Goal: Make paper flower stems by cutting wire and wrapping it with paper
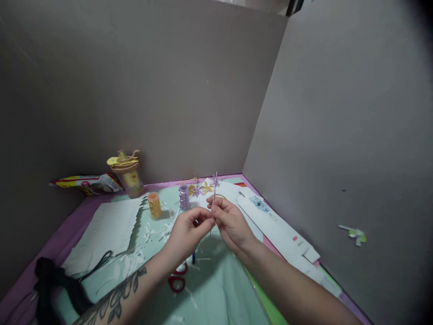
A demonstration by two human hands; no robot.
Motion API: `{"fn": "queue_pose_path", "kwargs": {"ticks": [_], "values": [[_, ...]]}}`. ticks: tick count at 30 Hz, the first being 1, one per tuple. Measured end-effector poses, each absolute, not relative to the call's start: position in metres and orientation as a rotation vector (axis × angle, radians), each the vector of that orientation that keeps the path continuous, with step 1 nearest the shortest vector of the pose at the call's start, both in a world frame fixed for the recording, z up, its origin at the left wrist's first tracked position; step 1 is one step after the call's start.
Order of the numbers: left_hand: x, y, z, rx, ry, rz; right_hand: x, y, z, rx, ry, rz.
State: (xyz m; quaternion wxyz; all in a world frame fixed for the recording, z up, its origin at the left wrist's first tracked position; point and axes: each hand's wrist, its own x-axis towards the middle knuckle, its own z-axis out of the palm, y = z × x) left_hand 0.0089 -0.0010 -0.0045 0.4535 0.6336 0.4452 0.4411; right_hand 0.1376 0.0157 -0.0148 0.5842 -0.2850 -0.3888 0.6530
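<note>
My left hand [190,226] and my right hand [234,224] meet over the mat, their fingertips pinched close together. A thin light-purple strip [214,188] rises upright from between the fingers of my right hand. My left thumb and forefinger press together at its lower end, where a short thin tail hangs down. Behind the hands lie gold ribbon flowers [207,188] and purple ribbon flowers [197,192]. A purple ribbon roll [184,197] and a yellow-orange ribbon roll [154,206] stand left of them. Below the hands are scissors with red handles [177,283], partly hidden.
A pale green cloth [216,293] bears white scraps [130,264]. White paper [101,225], a cup with a yellow lid [130,176] and a colourful packet [91,184] are leftward. A black object [50,289] sits near left. A long white box [277,225] lines the right; grey panels surround.
</note>
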Motion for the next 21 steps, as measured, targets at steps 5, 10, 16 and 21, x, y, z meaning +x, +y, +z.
{"fn": "queue_pose_path", "kwargs": {"ticks": [5, 10, 16, 21], "values": [[0.0074, 0.0001, -0.0079, 1.577, 1.083, 1.081, 0.1409, 0.0174, -0.0134, -0.699, -0.999, 1.493], [0.0061, 0.0020, -0.0080, 1.560, 1.053, 1.064, 0.1432, 0.0188, -0.0116, -0.680, -0.935, 1.521], [0.0045, 0.0063, -0.0047, 1.457, 1.043, 1.125, 0.1457, 0.0220, -0.0130, -0.668, -0.881, 1.557], [0.0049, 0.0070, -0.0109, 1.558, 1.004, 1.046, 0.1461, 0.0217, -0.0117, -0.636, -0.836, 1.617]]}}
